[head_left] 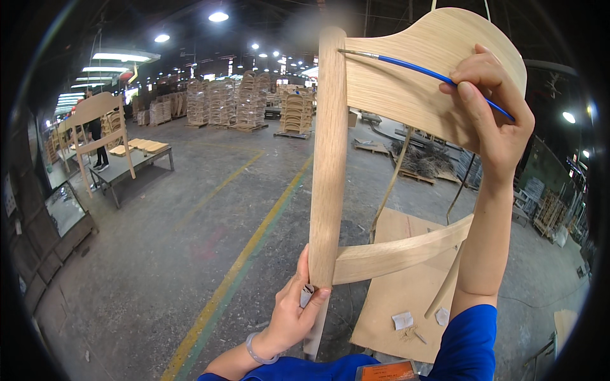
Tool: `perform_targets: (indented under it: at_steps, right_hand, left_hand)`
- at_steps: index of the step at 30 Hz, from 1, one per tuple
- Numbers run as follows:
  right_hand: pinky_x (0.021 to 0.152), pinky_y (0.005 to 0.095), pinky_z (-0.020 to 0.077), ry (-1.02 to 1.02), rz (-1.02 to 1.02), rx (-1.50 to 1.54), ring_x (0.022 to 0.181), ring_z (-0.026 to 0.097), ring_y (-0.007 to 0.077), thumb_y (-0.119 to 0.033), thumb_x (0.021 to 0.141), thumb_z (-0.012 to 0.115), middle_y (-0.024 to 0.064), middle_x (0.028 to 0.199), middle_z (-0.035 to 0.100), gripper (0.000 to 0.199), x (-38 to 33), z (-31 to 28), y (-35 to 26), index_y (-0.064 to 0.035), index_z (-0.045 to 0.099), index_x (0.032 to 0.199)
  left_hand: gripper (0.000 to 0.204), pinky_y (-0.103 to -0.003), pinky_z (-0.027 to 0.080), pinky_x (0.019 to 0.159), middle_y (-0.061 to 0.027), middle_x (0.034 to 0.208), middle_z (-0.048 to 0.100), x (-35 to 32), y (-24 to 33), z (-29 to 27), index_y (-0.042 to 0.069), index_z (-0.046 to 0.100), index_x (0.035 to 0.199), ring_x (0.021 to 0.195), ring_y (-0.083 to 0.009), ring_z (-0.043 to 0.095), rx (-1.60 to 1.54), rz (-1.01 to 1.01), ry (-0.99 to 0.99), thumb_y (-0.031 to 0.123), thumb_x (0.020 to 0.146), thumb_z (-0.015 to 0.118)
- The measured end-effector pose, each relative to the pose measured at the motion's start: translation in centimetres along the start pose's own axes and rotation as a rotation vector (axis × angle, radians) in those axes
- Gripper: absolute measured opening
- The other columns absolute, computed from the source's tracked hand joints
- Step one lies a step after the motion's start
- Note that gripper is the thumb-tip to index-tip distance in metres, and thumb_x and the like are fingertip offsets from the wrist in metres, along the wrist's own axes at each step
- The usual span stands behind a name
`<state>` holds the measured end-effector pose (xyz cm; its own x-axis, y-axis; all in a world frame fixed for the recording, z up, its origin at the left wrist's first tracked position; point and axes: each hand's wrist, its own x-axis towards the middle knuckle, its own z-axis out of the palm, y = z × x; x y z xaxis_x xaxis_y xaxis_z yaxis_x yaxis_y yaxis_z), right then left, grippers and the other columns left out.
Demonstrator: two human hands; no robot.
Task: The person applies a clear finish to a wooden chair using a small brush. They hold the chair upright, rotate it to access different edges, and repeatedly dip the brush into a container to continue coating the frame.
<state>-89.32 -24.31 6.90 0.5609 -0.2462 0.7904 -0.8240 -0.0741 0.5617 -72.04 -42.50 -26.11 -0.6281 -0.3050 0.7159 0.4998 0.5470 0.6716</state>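
Observation:
A pale wooden chair back hangs upright before me, with a thick post [329, 159], a broad curved top rail [406, 95] and a lower rail [400, 255]. My right hand [492, 105] pinches a thin paintbrush [413, 68] with a blue handle. The brush tip touches the post close to its joint with the top rail. Lower down, my left hand [289, 311] is wrapped round the post below the lower rail. A small folded grey piece [307, 294] sticks out between its thumb and fingers; what it is I cannot tell.
Below the chair back lies a brown board [387, 292] with paper scraps [402, 320]. Another chair back [101, 127] hangs at the left beside a table [140, 163] and a standing person [98, 143]. Stacked wooden parts [251, 101] stand farther back. A yellow line [254, 238] crosses the floor.

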Motion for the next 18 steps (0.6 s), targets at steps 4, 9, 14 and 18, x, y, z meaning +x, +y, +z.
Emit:
perform_targets:
  at_steps: [4,9,14,18]
  right_hand:
    - [0.094,0.0336,0.0522,0.018,0.024,0.067,0.086,0.071,0.0158,0.001,0.096,0.072,0.0097,0.089,0.077,0.006,-0.2,0.1,0.0,0.0044,0.077,0.098]
    - [0.083,0.0289,0.0511,0.017,0.008,0.050,0.085,0.069,0.0153,0.002,0.096,0.072,0.0094,0.088,0.076,0.006,0.0,0.6,0.2,0.0057,0.076,0.099]
    - [0.098,0.0359,0.0516,0.013,0.003,0.044,0.085,0.072,0.0162,0.002,0.096,0.072,0.0093,0.089,0.076,0.006,0.1,1.2,0.4,0.0047,0.076,0.099]
    - [0.115,0.0438,0.0457,0.010,-0.022,0.032,0.086,0.075,0.0174,0.000,0.096,0.072,0.0090,0.090,0.077,0.006,0.1,1.5,0.7,0.0033,0.077,0.099]
  left_hand:
    - [0.078,-0.042,0.060,0.097,-0.0264,0.137,0.070,0.0,0.1,0.4,-0.007,0.017,0.171,0.114,-0.0310,0.075,-0.043,-0.020,0.013,0.017,0.111,0.061]
    - [0.078,-0.048,0.057,0.105,-0.0334,0.140,0.066,0.1,0.1,0.3,-0.008,0.025,0.169,0.129,-0.0403,0.069,-0.132,-0.082,0.033,0.021,0.109,0.067]
    - [0.078,-0.040,0.062,0.091,-0.0221,0.130,0.073,0.6,-0.8,-0.4,-0.006,0.014,0.172,0.104,-0.0255,0.078,-0.017,0.011,0.014,0.015,0.112,0.059]
    - [0.078,-0.040,0.062,0.091,-0.0222,0.129,0.074,0.7,-1.3,-0.6,-0.006,0.014,0.172,0.104,-0.0257,0.078,-0.012,-0.001,0.009,0.015,0.112,0.059]
